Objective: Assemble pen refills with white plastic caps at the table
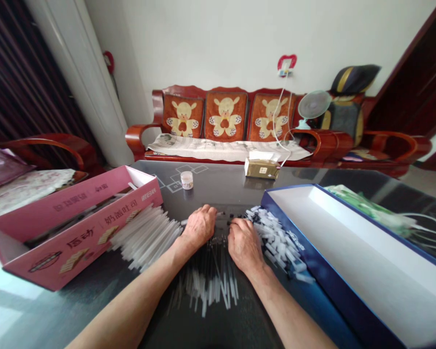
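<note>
My left hand [200, 225] is closed over the dark table, fingers curled, with a small thin piece showing just past its fingertips. What it holds is hidden. My right hand [244, 243] is curled too, its fingertips beside small black pieces [232, 216]; I cannot make out what is in them. Between and below my hands lies a loose bunch of thin dark sticks with clear ends [208, 286]. Left of my left hand is a row of long translucent tubes [150, 237]. A heap of short white translucent tube pieces [278, 237] lies right of my right hand.
A pink open box [76, 237] holding long items stands at left. At right is a blue box [370, 252] with a white inside, a green bag [370, 208] behind it. Farther back are a small white cup [186, 180] and a tissue box [262, 167].
</note>
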The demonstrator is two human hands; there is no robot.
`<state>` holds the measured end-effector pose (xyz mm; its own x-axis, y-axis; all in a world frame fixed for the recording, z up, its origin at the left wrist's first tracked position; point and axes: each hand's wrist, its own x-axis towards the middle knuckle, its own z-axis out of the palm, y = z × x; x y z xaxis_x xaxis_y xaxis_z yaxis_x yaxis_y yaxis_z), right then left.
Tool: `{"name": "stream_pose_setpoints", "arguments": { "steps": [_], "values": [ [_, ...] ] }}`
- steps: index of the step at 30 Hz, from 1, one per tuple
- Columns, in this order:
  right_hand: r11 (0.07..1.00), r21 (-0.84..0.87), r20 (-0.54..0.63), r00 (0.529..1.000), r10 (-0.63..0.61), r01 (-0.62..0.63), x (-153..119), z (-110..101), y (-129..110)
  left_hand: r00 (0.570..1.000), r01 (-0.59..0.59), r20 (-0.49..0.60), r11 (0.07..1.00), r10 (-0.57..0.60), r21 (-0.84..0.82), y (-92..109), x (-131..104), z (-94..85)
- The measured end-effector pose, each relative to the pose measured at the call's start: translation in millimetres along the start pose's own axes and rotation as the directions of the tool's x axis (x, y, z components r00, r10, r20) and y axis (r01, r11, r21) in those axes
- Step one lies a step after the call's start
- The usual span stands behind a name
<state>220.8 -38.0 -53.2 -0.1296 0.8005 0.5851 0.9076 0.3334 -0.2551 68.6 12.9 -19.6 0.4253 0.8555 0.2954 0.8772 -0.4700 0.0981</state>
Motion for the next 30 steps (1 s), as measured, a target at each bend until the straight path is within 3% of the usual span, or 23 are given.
{"name": "stream_pose_setpoints", "arguments": {
  "steps": [6, 12, 20, 30],
  "values": [
    [0.989, 0.128, -0.234, 0.967, 0.102, -0.073, 0, 3, 8, 0.979, -0.186, -0.088, 0.981, 0.182, -0.051, 0, -1, 5.3],
    [0.977, 0.206, -0.255, 0.961, 0.11, -0.057, 1, 2, 11, 0.921, -0.366, -0.186, 0.924, 0.343, -0.107, 2, -3, 4.7],
    [0.955, 0.293, -0.276, 0.951, 0.138, -0.053, 1, -7, 7, 0.881, -0.397, -0.321, 0.912, 0.347, -0.105, 8, -7, 1.4],
    [0.872, 0.489, -0.277, 0.945, 0.176, -0.02, 4, -11, 4, 0.847, -0.421, -0.358, 0.907, 0.393, -0.003, 8, -6, 1.8]
  ]
}}
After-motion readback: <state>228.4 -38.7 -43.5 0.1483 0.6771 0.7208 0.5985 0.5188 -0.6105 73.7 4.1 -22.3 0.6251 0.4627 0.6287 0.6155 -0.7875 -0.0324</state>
